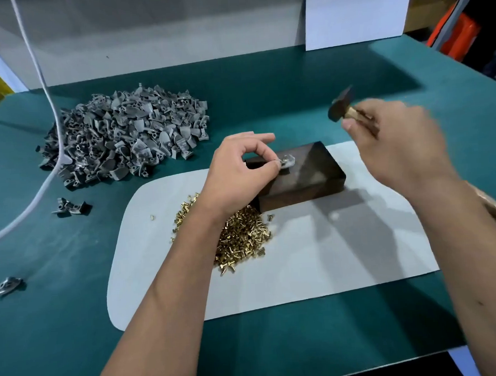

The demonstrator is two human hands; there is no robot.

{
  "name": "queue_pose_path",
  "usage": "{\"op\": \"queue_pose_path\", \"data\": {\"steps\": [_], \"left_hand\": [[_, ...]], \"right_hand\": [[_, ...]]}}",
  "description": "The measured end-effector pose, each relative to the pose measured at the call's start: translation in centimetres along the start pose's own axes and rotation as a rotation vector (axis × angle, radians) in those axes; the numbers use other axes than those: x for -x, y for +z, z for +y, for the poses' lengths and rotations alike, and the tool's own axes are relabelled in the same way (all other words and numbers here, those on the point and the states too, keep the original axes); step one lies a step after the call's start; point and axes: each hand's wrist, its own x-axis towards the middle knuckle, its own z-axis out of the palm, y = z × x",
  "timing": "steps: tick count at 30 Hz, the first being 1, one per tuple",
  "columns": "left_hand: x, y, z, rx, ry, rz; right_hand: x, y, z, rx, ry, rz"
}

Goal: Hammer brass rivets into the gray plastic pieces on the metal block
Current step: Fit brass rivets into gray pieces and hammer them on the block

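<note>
On the dark metal block (298,176), pale gray plastic piece (288,162) with upright brass rivet (284,158).

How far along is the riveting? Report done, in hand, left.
Done: cannot tell; a few gray pieces lie apart from the heap. In hand: left hand pinches a gray piece with rivet on the metal block; right hand holds the hammer raised. Left: a large gray heap and rivet pile.

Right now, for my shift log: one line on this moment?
left hand: pinches gray piece on metal block | right hand: hammer raised
</note>
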Motion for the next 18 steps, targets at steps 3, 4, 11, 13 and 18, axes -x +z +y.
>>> {"op": "queue_pose_path", "data": {"steps": [3,4,11,13,18], "left_hand": [[0.1,0.0,0.1,-0.021,0.001,-0.021],[0.1,-0.1,0.2,-0.02,0.0,-0.026],[0.1,0.0,0.3,0.06,-0.036,-0.048],[0.1,0.1,0.4,0.078,-0.042,-0.046],[-0.3,0.2,0.7,0.097,-0.001,-0.024]], "right_hand": [[0.5,1.2,0.5,0.184,0.173,-0.171],[0.8,1.7,0.4,0.193,0.183,-0.226],[1.2,1.6,-0.6,0.17,0.104,-0.154],[0.8,1.1,-1.1,-0.047,-0.064,-0.064],[0.2,0.9,-3.8,-0.269,-0.391,-0.334]]}}
